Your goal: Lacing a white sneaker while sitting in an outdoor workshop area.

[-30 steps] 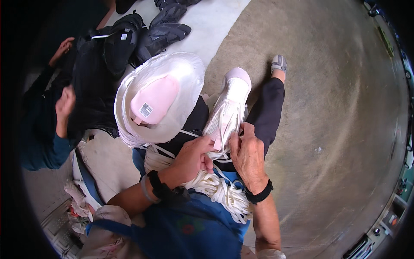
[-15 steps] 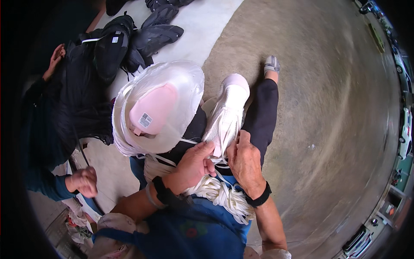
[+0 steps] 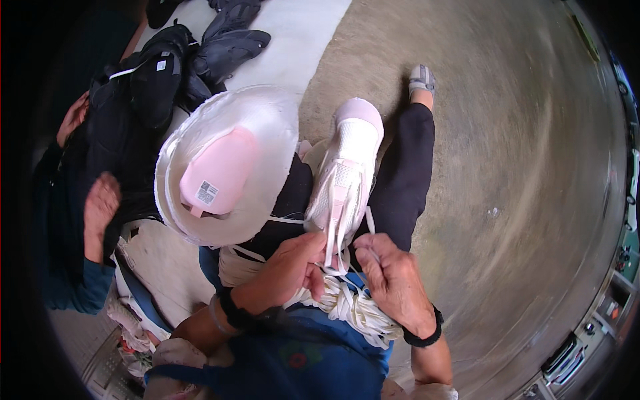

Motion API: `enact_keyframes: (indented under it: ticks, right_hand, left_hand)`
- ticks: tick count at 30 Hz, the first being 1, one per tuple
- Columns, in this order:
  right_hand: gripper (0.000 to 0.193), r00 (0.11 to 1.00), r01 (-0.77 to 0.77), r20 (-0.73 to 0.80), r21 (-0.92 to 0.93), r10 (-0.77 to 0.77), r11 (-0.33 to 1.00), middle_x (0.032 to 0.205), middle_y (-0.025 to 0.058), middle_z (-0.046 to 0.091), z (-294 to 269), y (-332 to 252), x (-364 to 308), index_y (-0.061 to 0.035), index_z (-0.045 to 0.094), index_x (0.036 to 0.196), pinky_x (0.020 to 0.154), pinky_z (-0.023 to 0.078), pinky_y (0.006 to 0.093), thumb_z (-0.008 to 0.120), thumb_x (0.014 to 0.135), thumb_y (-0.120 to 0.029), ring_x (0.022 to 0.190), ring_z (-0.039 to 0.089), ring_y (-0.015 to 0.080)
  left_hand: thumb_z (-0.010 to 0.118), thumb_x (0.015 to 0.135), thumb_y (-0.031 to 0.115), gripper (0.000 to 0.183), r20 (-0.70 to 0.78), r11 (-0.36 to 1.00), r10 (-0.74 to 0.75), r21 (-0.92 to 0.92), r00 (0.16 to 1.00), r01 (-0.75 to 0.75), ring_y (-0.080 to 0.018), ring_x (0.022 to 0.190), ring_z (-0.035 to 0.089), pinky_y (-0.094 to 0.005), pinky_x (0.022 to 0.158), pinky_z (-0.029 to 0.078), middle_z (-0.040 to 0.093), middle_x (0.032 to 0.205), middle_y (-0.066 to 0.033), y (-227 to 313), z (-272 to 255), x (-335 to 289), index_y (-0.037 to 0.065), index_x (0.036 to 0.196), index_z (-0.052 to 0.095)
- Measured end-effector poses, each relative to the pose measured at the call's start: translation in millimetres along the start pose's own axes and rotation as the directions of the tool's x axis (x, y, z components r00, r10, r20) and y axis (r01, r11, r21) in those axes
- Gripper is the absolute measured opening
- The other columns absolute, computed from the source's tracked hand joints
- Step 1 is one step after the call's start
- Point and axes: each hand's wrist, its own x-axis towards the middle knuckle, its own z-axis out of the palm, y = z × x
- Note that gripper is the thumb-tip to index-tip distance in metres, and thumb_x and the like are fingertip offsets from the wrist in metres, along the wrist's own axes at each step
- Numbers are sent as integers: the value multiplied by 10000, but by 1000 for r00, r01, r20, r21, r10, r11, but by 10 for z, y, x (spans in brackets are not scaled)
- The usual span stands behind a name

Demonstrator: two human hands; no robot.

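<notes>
A white knit sneaker (image 3: pixel 350 143) with a pale pink toe rests over my lap, toe pointing away from me. Loose white laces run down its pink tongue. My left hand (image 3: pixel 290 263) closes on the near, left side of the sneaker by the tongue, its thumb along the upper and some fingers hidden. To the right of the opening, my right hand (image 3: pixel 393 277) pinches a white shoelace (image 3: pixel 370 220), whose end sticks up past the fingers. Below both hands, a bundle of white laces (image 3: pixel 353 310) lies on my blue apron (image 3: pixel 300 357).
At left of the sneaker stands a translucent white tub (image 3: pixel 277 127) with a pink insole-like piece (image 3: pixel 220 170) in it. Black shoes (image 3: pixel 230 53) lie on a pale sheet at upper left. A co-worker's hand (image 3: pixel 101 200) is at far left, beside dark material. Concrete floor (image 3: pixel 513 180) extends right.
My right hand has drawn back from the sneaker, down and right, with the lace. The left hand has shifted slightly down and left. The co-worker's near hand has moved up and left.
</notes>
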Motion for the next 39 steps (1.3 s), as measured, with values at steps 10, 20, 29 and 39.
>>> enact_keyframes:
  ticks: [10, 20, 29, 39]
  right_hand:
    - [211, 758, 278, 347, 595, -552, 754, 825, 83, 614, -435, -331, -620, 29, 563, 1094, 569, 505, 315, 533, 948, -120, 641, 637, 234]
    - [141, 417, 461, -92, 879, -904, 124, 597, 3, 475, -731, -956, -1053, -31, 573, 900, 365, 323, 276, 515, 958, -146, 423, 452, 115]
    - [228, 326, 911, -391, 371, -861, 177, 693, 15, 560, -1032, -1295, -1698, -39, 477, 1088, 428, 404, 240, 497, 973, -235, 507, 519, 104]
    - [434, -26, 903, -600, -357, -799, 239, 799, 28, 655, -1319, -1555, -2138, -48, 370, 1297, 498, 494, 200, 477, 989, -335, 602, 592, 92]
  left_hand:
    - [454, 996, 305, 359, 79, 920, 110, 370, 991, -132, -67, 501, 509, -199, 492, 414, 652, 827, -75, 196, 64, -228, -21, 1025, 602]
    - [467, 1001, 316, 410, 176, 979, 142, 117, 974, -164, -90, 768, 592, -237, 689, 483, 631, 1040, -80, 148, 301, -63, 3, 1258, 533]
    - [436, 994, 426, 455, 267, 965, 146, -252, 953, -77, -274, 1111, 564, -458, 989, 438, 589, 1135, -138, 323, 302, -11, 15, 1168, 527]
    - [451, 1008, 296, 347, 160, 848, 230, -516, 960, -117, -333, 1145, 566, -485, 993, 464, 587, 1149, -180, 487, 559, 203, -16, 1150, 505]
